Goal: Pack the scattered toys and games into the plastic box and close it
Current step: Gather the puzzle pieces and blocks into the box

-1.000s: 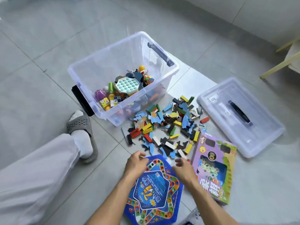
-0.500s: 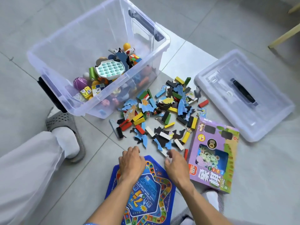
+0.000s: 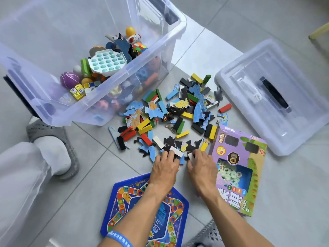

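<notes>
Both hands at near edge of scattered pile point(image 3: 178, 118), likely placed to rake pieces together for scooping. Left hand point(image 3: 164, 168): fingers curled onto dark puzzle pieces and white block point(image 3: 176, 151); firm grip cannot tell. Right hand point(image 3: 202, 166): fingers bent around small white block point(image 3: 190, 155).

Pile: coloured blocks, blue map-printed jigsaw pieces, on floor between plastic box point(image 3: 124, 77) far left, part-filled, and lid point(image 3: 274, 97) right, off. Blue game board point(image 3: 124, 196) near, purple game carton point(image 3: 238, 168) right, both unpacked.
</notes>
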### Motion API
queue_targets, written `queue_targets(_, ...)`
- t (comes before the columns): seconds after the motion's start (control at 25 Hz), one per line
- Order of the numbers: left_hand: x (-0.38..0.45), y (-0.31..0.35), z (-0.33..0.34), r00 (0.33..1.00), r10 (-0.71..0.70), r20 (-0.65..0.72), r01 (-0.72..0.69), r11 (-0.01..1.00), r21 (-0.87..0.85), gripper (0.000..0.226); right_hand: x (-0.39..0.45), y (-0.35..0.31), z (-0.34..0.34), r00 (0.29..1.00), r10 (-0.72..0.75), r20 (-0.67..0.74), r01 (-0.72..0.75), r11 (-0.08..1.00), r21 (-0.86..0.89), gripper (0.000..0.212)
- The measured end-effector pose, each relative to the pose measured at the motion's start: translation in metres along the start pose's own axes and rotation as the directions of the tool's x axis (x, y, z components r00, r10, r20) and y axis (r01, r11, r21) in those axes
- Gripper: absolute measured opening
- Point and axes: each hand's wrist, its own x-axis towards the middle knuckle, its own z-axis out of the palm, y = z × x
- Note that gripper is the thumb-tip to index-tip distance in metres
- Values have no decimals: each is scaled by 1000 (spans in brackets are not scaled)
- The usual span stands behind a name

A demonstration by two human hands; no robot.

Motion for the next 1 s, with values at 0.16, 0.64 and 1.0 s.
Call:
queue_targets(0.16,-1,-7,-14,933,-356,52,316,741,-593,17,-14,0,-8,979,202,29,-193,870,454,20)
queue_targets(0.64,44,-46,-54,710,-682,175,659,557,-506,28,21,-47,-24,975,-162,152,141,980,140,18)
queue_targets(1.0,54,-46,-44,744,-650,151,613,577,-540,25,23,-44,-17,913,88,399,-390,473,790,9)
